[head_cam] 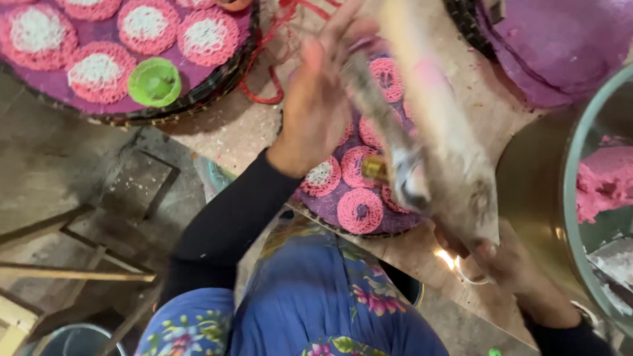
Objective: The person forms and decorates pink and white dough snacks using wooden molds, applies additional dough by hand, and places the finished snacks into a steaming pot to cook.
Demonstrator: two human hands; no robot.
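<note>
Pressing pink noodle coils onto the purple mat [330,211] seems the step: my right hand [501,257] grips the blurred press [428,151] over its right edge, left hand [316,99] open on the handle. Next coil [359,211] needs a bare spot.

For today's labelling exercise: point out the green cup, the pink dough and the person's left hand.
green cup [154,82]: head view, on its hollow middle.
pink dough [603,181]: head view, on the lump's top.
left hand [316,99]: head view, on the back of the hand.
</note>
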